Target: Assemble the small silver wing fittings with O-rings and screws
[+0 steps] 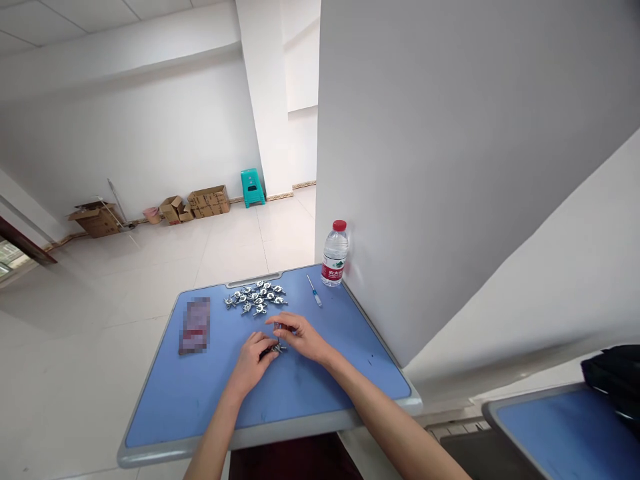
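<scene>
Both my hands rest on a blue desk (200, 393) near its middle. My left hand (253, 363) is curled, its fingers closed on a small dark metal part (277, 348). My right hand (300, 335) pinches the same small part from the right, fingertips meeting over it. Just beyond my hands lies a pile of several small silver metal fittings (256, 298). A small screwdriver with a blue handle (315, 291) lies to the right of the pile.
A water bottle with a red cap (335, 255) stands at the desk's far right corner against a grey partition wall. A blurred flat object (195, 325) lies on the desk's left. Cardboard boxes (209, 201) and a teal stool (253, 187) sit by the far wall. Another blue desk (565, 433) is at right.
</scene>
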`<state>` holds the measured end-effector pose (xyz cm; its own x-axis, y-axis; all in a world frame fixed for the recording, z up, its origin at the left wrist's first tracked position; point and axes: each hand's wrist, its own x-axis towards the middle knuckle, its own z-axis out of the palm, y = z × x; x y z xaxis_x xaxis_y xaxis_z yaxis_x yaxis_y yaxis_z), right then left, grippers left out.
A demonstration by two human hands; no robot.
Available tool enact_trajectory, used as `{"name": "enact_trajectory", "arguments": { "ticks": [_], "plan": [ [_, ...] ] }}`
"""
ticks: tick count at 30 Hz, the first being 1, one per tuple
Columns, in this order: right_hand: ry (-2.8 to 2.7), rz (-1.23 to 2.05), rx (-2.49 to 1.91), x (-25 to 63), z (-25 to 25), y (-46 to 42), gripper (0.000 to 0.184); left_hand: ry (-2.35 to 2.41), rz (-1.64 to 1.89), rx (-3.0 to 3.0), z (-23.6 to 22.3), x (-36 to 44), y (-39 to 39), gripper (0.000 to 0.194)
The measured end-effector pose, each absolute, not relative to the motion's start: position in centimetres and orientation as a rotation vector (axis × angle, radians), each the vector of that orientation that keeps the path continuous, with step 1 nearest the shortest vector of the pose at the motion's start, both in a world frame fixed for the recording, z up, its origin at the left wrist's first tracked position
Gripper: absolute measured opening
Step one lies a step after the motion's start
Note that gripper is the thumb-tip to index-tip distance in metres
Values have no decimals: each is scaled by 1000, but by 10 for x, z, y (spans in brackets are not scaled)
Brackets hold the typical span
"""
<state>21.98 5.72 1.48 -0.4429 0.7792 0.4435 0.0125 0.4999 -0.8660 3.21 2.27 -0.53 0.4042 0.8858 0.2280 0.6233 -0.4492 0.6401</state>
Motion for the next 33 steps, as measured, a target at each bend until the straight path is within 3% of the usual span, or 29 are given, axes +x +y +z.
{"name": "enact_trajectory", "arguments": {
  "ticks": [19,33],
  "plan": [
    [-1700,1114,-721,215,0,67,33,1339,781,2178,-6,33,27,16],
    [-1781,930,-625,209,-11,56,29,1370,825,2195,-10,33,24,18]
  ]
}}
